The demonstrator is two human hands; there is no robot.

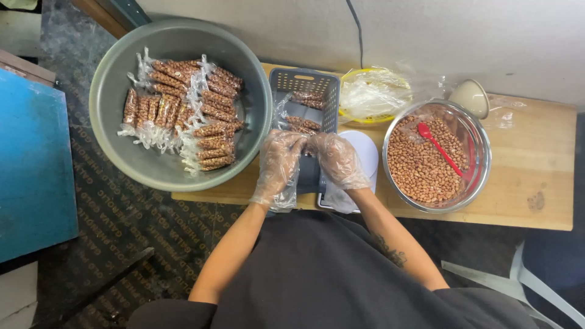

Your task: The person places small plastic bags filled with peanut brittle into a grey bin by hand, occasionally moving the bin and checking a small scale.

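Note:
Both my hands wear loose clear plastic gloves and meet over a dark grey slotted basket (304, 82). My left hand (281, 159) and my right hand (336, 159) pinch a small clear packet of peanuts (306, 141) between their fingertips. More filled packets (303, 123) lie inside the basket. A white round scale (364, 149) sits just under my right hand.
A large grey basin (122, 137) at the left holds several tied peanut packets (183, 113). A steel bowl (481, 164) of loose peanuts with a red spoon (439, 148) stands at the right. Empty clear bags in a yellow dish (373, 92) lie behind. The wooden table (530, 183) ends near my body.

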